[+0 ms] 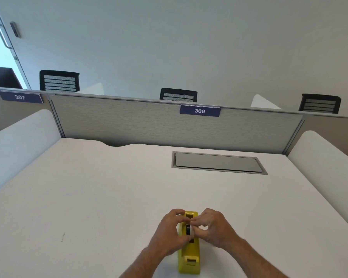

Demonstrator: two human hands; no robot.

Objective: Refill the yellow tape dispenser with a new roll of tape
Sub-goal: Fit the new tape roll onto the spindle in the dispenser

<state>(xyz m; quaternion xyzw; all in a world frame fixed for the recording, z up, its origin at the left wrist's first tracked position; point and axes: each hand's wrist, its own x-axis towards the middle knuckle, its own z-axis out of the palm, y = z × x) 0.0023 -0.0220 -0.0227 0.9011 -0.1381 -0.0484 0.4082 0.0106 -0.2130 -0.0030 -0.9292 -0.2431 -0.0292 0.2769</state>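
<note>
The yellow tape dispenser (189, 257) lies lengthwise on the white desk (88, 197) near the front edge, its cutter end toward me. A roll of tape (189, 230) with a dark core sits over the dispenser's open well. My left hand (169, 233) wraps the dispenser's left side, its fingers touching the roll. My right hand (213, 227) pinches the roll from the right side. Both hands hide most of the roll and the dispenser's middle.
A grey flip-lid cable box (217, 163) is set into the desk at the back right. A grey partition (149, 121) with a "306" label (200, 110) closes the far edge. White side dividers (20, 141) flank the desk. Black chairs (178, 95) stand beyond.
</note>
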